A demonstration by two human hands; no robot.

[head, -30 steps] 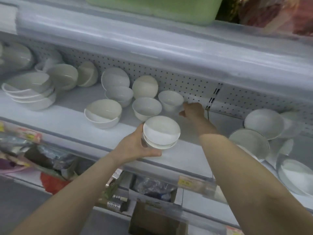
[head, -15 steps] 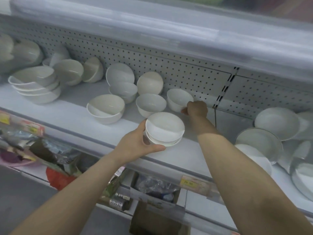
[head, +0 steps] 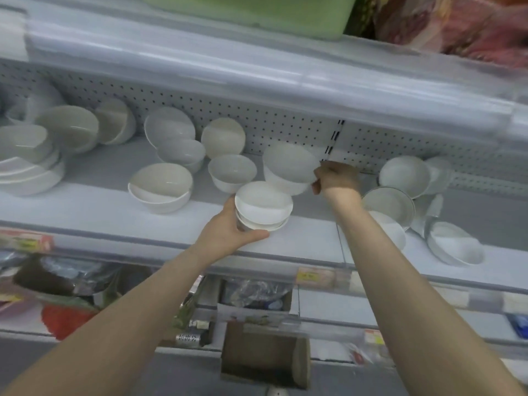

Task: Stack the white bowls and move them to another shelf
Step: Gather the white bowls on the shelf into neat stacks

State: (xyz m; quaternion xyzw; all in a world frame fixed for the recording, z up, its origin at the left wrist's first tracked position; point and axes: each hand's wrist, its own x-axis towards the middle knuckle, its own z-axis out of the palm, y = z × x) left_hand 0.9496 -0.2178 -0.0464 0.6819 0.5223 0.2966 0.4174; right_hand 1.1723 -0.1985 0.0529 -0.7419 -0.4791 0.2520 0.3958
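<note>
My left hand (head: 228,228) grips a small stack of white bowls (head: 264,205) from the left side, just above the front of the white shelf (head: 85,207). My right hand (head: 335,177) pinches the right rim of another white bowl (head: 288,167), which is tilted and lifted a little behind the stack. A further small white bowl (head: 232,171) stands to the left of it. More white bowls lean against the pegboard behind, among them one (head: 223,137) propped on its side.
A larger white bowl pair (head: 160,184) sits left of my hands, and stacked wide bowls (head: 28,167) lie at the far left. Plates and bowls (head: 405,175) crowd the shelf at the right. The upper shelf's edge (head: 257,70) overhangs. Packaged goods fill the lower shelf (head: 251,292).
My right hand has taken the back bowl by its rim and lifted and tilted it toward me. My left hand still holds the stack in about the same place.
</note>
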